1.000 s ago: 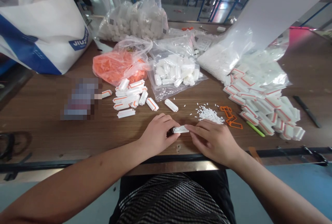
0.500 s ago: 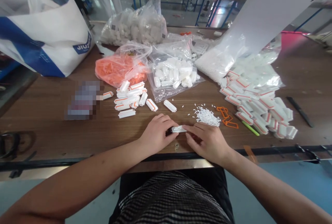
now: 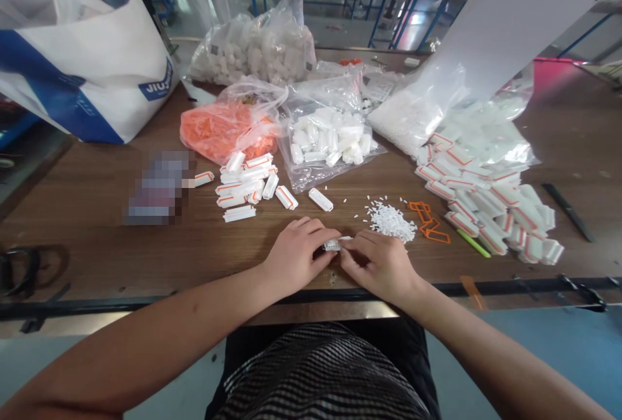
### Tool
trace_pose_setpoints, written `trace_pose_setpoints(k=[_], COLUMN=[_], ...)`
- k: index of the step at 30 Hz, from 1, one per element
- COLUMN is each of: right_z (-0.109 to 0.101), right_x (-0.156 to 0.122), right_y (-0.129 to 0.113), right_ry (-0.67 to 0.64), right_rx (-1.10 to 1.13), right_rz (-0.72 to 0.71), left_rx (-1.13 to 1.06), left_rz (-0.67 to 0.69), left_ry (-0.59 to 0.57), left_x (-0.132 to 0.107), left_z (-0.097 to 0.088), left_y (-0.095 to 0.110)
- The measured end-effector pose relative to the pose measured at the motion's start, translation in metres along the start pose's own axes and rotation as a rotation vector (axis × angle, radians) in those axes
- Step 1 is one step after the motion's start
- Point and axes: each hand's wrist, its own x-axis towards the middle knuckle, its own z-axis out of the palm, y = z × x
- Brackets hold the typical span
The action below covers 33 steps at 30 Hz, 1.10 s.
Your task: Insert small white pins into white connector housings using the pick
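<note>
Near the table's front edge, my left hand (image 3: 297,255) is closed around the left end of a small white plastic housing (image 3: 332,245) with a row of dark holes. My right hand (image 3: 379,259) has thumb and forefinger pinched at the housing's right end; whether a small piece sits between those fingertips is hidden. Just beyond the right hand lies a heap of tiny white pegs (image 3: 391,221). Beside it are several thin orange frames (image 3: 427,220). A single white housing (image 3: 321,199) rests behind my hands, left of the pegs.
White housings with orange edging form a small pile (image 3: 247,180) at left and a larger pile (image 3: 490,203) at right. Behind stand bags of orange parts (image 3: 228,128), white housings (image 3: 330,138) and white pegs (image 3: 408,115). A green stick (image 3: 473,243) and black tool (image 3: 567,212) lie right.
My right thumb and forefinger have closed together at the housing's right end, covering more of it. The left hand keeps its hold. The whole view has shifted slightly.
</note>
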Motion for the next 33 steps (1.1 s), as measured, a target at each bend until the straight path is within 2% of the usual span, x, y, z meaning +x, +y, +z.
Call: trace_pose_setpoints(k=[3, 5, 8, 12, 14, 19, 24, 30, 33], right_z=[-0.008, -0.014, -0.019, -0.017, -0.015, -0.01, -0.007, -0.008, -0.011], right_x=[0.0, -0.001, -0.006, -0.01, -0.01, -0.01, -0.013, -0.009, -0.007], right_y=[0.007, 0.01, 0.01, 0.007, 0.005, 0.004, 0.003, -0.002, 0.0], right_ry=[-0.08, -0.053, 0.028, 0.018, 0.017, 0.036, 0.059, 0.023, 0.003], right_rx=[0.21, 0.26, 0.156, -0.033, -0.111, -0.138, -0.11, -0.247, -0.221], right_rz=[0.095, 0.113, 0.07, -0.093, -0.128, -0.095, -0.071, -0.116, -0.122], left_rx=[0.071, 0.147, 0.263, 0.365, 0.403, 0.446, 0.471, 0.547, 0.56], left_rz=[0.041, 0.065, 0.1, 0.122, 0.142, 0.176, 0.182, 0.253, 0.278], left_ry=[0.019, 0.025, 0.024, 0.013, -0.011, -0.062, -0.03, -0.056, -0.061], left_x=[-0.004, -0.006, -0.008, -0.008, -0.009, -0.011, -0.011, -0.008, -0.006], left_z=[0.002, 0.004, 0.003, 0.001, 0.001, 0.002, 0.002, 0.002, 0.001], left_y=[0.001, 0.003, 0.006, 0.01, 0.011, 0.011, 0.013, 0.016, 0.018])
